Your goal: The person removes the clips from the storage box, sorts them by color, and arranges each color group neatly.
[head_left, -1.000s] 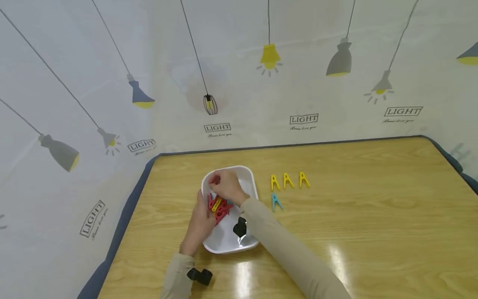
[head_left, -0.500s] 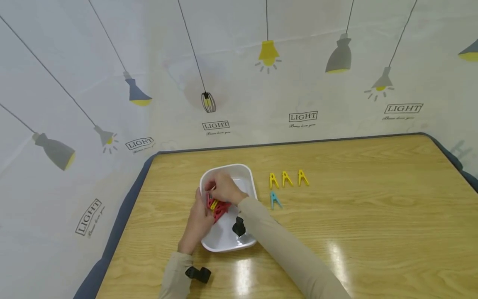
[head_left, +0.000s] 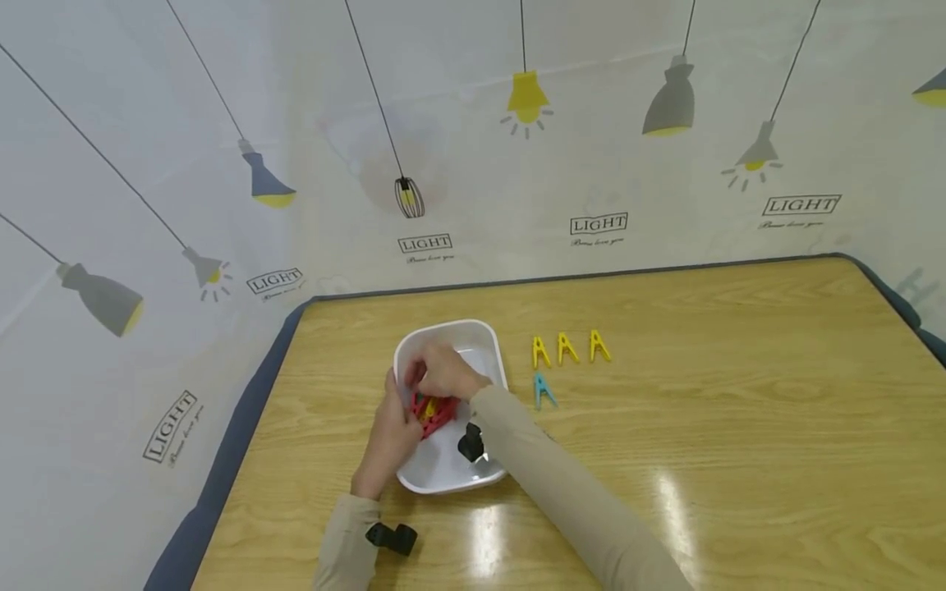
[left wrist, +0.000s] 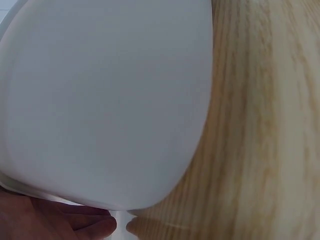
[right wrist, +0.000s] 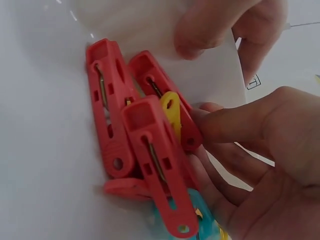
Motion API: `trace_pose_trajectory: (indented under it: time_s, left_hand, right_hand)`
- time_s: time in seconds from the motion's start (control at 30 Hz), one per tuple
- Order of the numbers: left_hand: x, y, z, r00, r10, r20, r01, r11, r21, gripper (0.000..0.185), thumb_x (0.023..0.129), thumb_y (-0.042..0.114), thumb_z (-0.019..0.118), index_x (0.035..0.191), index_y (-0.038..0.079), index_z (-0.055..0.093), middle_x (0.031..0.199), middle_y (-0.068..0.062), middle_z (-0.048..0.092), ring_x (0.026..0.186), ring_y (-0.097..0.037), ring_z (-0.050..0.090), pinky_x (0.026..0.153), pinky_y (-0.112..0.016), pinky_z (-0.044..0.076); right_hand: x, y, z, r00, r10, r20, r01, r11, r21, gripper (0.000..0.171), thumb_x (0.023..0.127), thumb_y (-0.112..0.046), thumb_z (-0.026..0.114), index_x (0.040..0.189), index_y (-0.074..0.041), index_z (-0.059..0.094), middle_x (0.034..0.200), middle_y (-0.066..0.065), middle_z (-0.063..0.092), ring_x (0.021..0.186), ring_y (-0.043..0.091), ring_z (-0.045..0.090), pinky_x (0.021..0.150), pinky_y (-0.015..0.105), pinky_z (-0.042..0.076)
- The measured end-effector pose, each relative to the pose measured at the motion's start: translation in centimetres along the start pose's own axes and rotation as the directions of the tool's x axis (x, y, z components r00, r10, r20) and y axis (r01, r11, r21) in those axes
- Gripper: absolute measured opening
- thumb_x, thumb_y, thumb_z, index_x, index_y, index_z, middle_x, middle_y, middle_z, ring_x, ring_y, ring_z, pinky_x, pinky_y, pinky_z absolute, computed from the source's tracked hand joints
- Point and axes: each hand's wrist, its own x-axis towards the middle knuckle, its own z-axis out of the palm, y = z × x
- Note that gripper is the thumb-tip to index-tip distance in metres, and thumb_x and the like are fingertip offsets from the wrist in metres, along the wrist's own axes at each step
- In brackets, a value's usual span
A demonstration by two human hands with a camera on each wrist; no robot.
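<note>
A white tray (head_left: 443, 326) sits on the wooden table and holds a pile of red clothespins (head_left: 436, 413). The right wrist view shows the red clothespins (right wrist: 145, 145) lying over a yellow pin (right wrist: 172, 112) and a blue pin (right wrist: 165, 227). My left hand (head_left: 388, 435) lies along the tray's left rim. Its relaxed fingers (right wrist: 225, 130) reach in and touch the pile. My right hand (head_left: 436, 379) hovers just over the pins with bent fingertips (right wrist: 195, 40) and holds nothing. The left wrist view shows the tray's outer wall (left wrist: 100, 100) and my left fingertips (left wrist: 75, 225) below it.
Three yellow clothespins (head_left: 567, 348) stand in a row to the right of the tray, with a single blue clothespin (head_left: 544, 390) just in front of them. A papered wall runs behind and to the left of the table (head_left: 739, 394).
My right hand has drawn slightly nearer my left hand and lower over the pin pile. The left hand has stayed at the tray's rim.
</note>
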Motion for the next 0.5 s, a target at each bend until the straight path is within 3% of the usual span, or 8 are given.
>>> trace_pose_trajectory:
  time_s: [0.33, 0.5]
  left_hand:
    - [0.02, 0.00, 0.07, 1.000, 0.008, -0.019, -0.008, 0.999, 0.036, 0.087, 0.077, -0.014, 0.046, 0.156, -0.004, 0.014, 0.143, -0.034, 0.050, 0.121, -0.040, 0.054, 0.097, -0.053, 0.052]
    - [-0.17, 0.19, 0.06, 1.000, -0.026, -0.008, 0.026, 0.999, 0.026, 0.088, 0.078, -0.014, 0.047, 0.157, -0.002, 0.012, 0.144, -0.034, 0.049, 0.120, -0.039, 0.055, 0.095, -0.054, 0.053]
  right_hand:
    - [0.15, 0.57, -0.54, 0.998, 0.033, 0.050, -0.034, 0.999, 0.019, 0.014, 0.080, 0.003, 0.070, 0.091, -0.001, 0.077, 0.086, 0.009, 0.077, 0.068, 0.000, 0.058, 0.062, 0.011, 0.047]
    - [0.08, 0.79, -0.71, 0.999, 0.037, 0.004, -0.037, 0.999, -0.008, 0.008, 0.080, -0.001, 0.070, 0.086, -0.003, 0.075, 0.082, 0.007, 0.075, 0.068, 0.001, 0.055, 0.063, 0.012, 0.045]
